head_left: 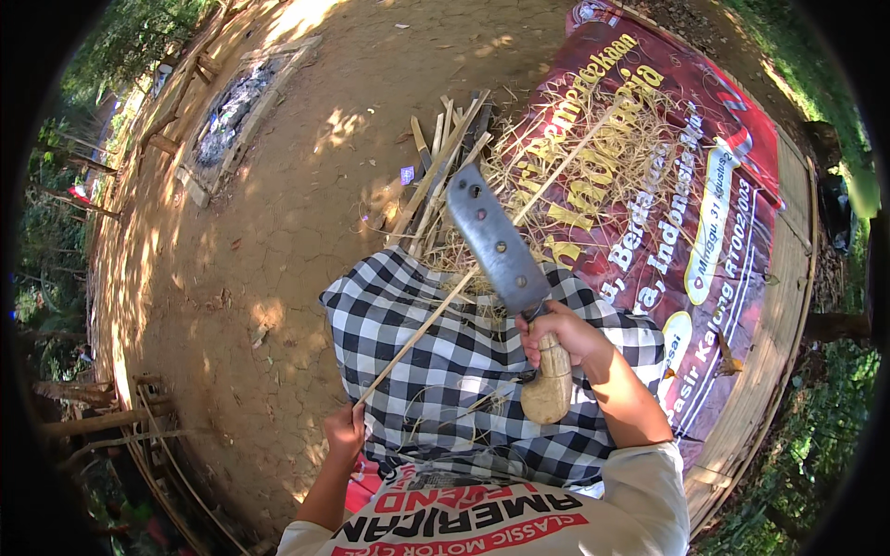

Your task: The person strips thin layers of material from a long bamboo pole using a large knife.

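My left hand (344, 430) is closed round the near end of a long thin bamboo strip (410, 345). The strip slants up and right across my lap, passes behind the blade and reaches over a heap of shavings (603, 153). In my right hand (570, 335) is a cleaver (501, 246), gripped where its pale wooden handle meets the metal. Its broad grey blade has several holes and points up and left over the strip. Whether blade and strip touch, I cannot tell. Black-and-white checked cloth (417, 310) covers my lap, with a few loose shavings on it.
Split bamboo pieces (434, 176) lie in a pile just beyond my lap. On the right, a dark red printed banner (714, 213) is spread over a bamboo platform (774, 315). Bare earth (250, 259) extends to the left, with a framed ash pit (236, 111) at the far left.
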### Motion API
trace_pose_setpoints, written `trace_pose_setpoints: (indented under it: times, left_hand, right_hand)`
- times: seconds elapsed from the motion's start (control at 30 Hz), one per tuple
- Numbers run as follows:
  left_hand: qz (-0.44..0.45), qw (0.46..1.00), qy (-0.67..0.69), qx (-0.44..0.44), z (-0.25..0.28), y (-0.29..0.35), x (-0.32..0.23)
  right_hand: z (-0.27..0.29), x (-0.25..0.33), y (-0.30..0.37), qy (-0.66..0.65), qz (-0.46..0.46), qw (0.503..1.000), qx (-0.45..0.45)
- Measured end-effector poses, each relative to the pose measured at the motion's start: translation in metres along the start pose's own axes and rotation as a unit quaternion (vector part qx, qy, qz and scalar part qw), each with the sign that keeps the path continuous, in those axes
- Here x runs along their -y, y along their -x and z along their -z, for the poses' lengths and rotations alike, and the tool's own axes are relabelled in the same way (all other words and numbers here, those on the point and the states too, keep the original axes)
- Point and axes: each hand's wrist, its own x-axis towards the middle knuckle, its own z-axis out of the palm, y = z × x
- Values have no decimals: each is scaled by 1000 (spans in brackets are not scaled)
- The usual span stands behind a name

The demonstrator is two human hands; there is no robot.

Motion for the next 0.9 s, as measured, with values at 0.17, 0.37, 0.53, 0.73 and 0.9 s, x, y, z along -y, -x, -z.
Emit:
trace_pose_setpoints:
  times: [0.17, 0.37, 0.53, 0.73, 0.9]
  left_hand:
    - [-10, 1000, 13, 9, -3, 4, 15]
    - [5, 1000, 17, 16, -2, 4, 11]
    - [14, 999, 47, 17, -7, 4, 19]
    - [5, 999, 49, 6, -6, 3, 15]
    - [3, 999, 51, 4, -8, 2, 16]
  right_hand:
    - [-18, -7, -8, 93, -34, 994, 50]
    - [-3, 3, -1, -19, 66, 998, -12]
    - [-17, -11, -7, 48, 53, 997, -25]
    - [-15, 3, 1, 45, 61, 997, 6]
    - [-10, 1, 3, 1, 53, 998, -22]
